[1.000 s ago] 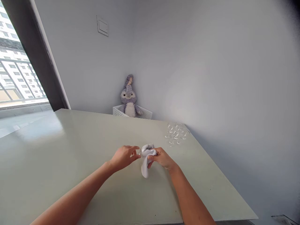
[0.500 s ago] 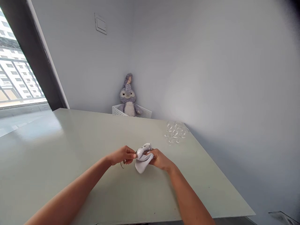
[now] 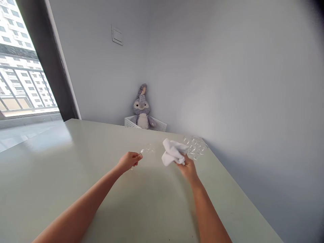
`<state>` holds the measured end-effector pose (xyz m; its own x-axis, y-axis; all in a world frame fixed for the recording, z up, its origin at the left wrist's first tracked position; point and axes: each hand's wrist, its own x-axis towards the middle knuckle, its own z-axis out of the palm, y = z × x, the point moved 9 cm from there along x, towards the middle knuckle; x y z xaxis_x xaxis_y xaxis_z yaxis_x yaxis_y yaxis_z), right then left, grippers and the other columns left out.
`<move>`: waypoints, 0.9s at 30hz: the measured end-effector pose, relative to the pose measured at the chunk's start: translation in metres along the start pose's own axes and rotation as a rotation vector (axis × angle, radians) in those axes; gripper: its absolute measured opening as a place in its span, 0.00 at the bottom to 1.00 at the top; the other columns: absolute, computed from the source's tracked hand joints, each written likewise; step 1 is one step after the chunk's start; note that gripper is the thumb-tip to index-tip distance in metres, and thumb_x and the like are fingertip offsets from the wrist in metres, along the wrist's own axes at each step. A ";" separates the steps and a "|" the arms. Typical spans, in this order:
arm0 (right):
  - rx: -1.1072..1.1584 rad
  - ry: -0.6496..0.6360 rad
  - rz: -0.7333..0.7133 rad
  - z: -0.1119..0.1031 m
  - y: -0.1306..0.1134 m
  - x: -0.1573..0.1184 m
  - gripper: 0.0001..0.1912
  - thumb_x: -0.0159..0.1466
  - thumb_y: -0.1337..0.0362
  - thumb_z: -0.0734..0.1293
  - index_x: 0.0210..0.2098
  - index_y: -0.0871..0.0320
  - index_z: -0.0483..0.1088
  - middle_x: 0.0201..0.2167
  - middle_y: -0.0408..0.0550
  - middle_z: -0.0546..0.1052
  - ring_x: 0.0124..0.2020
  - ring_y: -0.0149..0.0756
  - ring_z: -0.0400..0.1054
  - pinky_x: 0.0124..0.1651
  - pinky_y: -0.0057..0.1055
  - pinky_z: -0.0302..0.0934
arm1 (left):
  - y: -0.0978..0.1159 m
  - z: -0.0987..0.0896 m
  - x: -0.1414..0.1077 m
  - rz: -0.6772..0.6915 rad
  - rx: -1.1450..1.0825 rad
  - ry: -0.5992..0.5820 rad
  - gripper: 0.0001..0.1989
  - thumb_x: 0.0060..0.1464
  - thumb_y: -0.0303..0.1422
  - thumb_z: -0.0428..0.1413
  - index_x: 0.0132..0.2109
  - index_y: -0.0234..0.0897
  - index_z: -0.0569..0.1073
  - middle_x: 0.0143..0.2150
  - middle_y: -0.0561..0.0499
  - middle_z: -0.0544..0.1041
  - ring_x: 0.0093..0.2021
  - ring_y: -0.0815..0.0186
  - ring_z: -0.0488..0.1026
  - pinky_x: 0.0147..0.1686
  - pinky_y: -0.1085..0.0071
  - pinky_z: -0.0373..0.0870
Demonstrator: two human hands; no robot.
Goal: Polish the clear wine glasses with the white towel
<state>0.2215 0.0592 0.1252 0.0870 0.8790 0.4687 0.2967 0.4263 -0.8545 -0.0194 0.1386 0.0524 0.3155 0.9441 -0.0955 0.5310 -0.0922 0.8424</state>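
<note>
My left hand is closed in a pinch on the stem of a clear wine glass, tilted with its bowl pointing away to the right. Part of its foot shows below my fingers. A crumpled white cloth is gripped in my right hand, raised over the table and apart from the glass. Behind the cloth, several other clear stemmed glasses stand grouped near the table's far right corner; the cloth partly hides them.
The pale glossy table meets the wall on its right and far sides. Beyond its far edge, a grey plush rabbit sits in a white perforated basket. A light switch is on the wall, and a window opens at left.
The cloth came off the glass and moved right and up with my right hand. My left hand keeps the glass, now uncovered. The view has shifted slightly.
</note>
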 end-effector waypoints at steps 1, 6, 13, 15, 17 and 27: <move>-0.093 -0.088 -0.090 0.016 -0.011 -0.004 0.21 0.52 0.63 0.70 0.46 0.49 0.71 0.48 0.45 0.72 0.52 0.46 0.59 0.56 0.42 0.48 | -0.001 -0.001 0.000 -0.003 0.074 0.048 0.20 0.48 0.49 0.48 0.23 0.38 0.70 0.19 0.54 0.67 0.18 0.71 0.59 0.20 0.74 0.51; -0.483 -0.369 -0.350 0.099 -0.028 -0.029 0.19 0.61 0.61 0.61 0.51 0.50 0.66 0.53 0.47 0.68 0.54 0.46 0.58 0.60 0.49 0.35 | 0.027 0.031 -0.018 0.262 0.530 0.107 0.15 0.50 0.37 0.49 0.19 0.38 0.68 0.19 0.51 0.70 0.21 0.67 0.65 0.22 0.72 0.53; 0.012 -0.172 0.238 0.066 0.043 -0.004 0.15 0.58 0.57 0.61 0.25 0.59 0.73 0.24 0.46 0.73 0.28 0.33 0.65 0.33 0.30 0.58 | 0.070 0.059 -0.059 0.825 0.772 0.217 0.11 0.58 0.35 0.45 0.40 0.36 0.71 0.23 0.51 0.72 0.25 0.65 0.67 0.27 0.70 0.58; 0.351 -0.093 0.491 0.063 0.071 -0.008 0.14 0.54 0.55 0.64 0.21 0.60 0.70 0.18 0.43 0.69 0.21 0.31 0.63 0.27 0.28 0.57 | 0.069 0.056 -0.057 0.811 0.727 0.259 0.14 0.58 0.37 0.45 0.48 0.37 0.68 0.23 0.52 0.71 0.24 0.66 0.67 0.27 0.70 0.60; 0.640 0.064 0.623 0.065 0.087 -0.015 0.12 0.51 0.57 0.66 0.20 0.60 0.69 0.17 0.42 0.69 0.21 0.31 0.63 0.26 0.28 0.58 | 0.064 0.051 -0.051 0.743 0.637 0.291 0.17 0.58 0.37 0.45 0.53 0.38 0.63 0.24 0.53 0.72 0.25 0.67 0.68 0.29 0.70 0.62; 0.930 0.027 0.478 0.129 0.045 -0.047 0.10 0.59 0.57 0.62 0.38 0.53 0.71 0.38 0.42 0.73 0.41 0.33 0.65 0.43 0.30 0.59 | 0.043 0.040 -0.047 0.462 0.106 0.445 0.25 0.54 0.27 0.46 0.59 0.47 0.58 0.55 0.44 0.60 0.52 0.60 0.63 0.45 0.63 0.65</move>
<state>0.1081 0.0651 0.0355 0.0275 0.9991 0.0312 -0.6219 0.0416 -0.7820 0.0205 0.0779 0.0717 0.1863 0.8385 0.5121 0.5001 -0.5296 0.6851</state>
